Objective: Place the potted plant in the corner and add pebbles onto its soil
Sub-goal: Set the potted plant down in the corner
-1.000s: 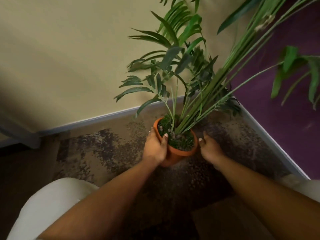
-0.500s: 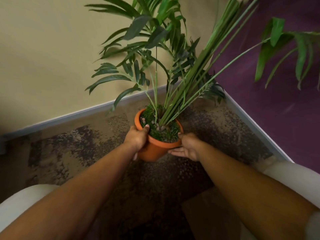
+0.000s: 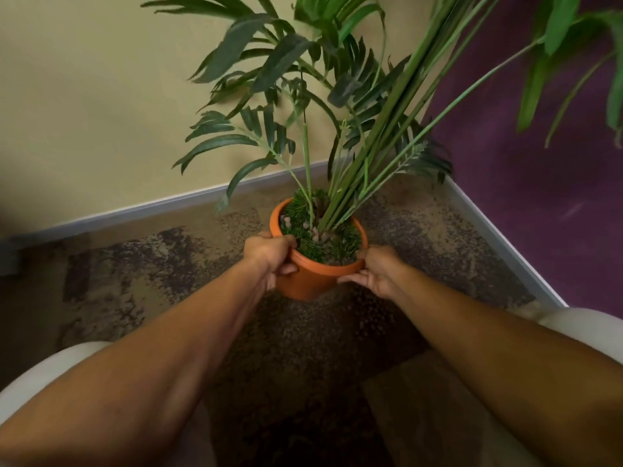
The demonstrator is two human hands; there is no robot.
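Note:
A terracotta pot [image 3: 310, 281] with a tall green palm-like plant [image 3: 337, 136] sits low over the patterned carpet, a short way out from the room corner. Green moss and a few pale pebbles [image 3: 313, 232] cover its soil. My left hand [image 3: 269, 254] grips the pot's left rim, thumb over the edge. My right hand [image 3: 374, 269] holds the right rim and side. The pot tilts slightly toward me; whether its base touches the carpet is hidden.
A beige wall [image 3: 101, 112] and a purple wall [image 3: 539, 197] meet at the corner behind the plant, both with a grey skirting board [image 3: 151, 207]. Mottled brown carpet [image 3: 151, 264] covers the floor. My pale-clothed knees [image 3: 50, 375] frame the bottom corners.
My right hand has closed onto the pot's right side after hovering beside it. The pot now appears higher and closer to the corner, with the fronds swung upward in view.

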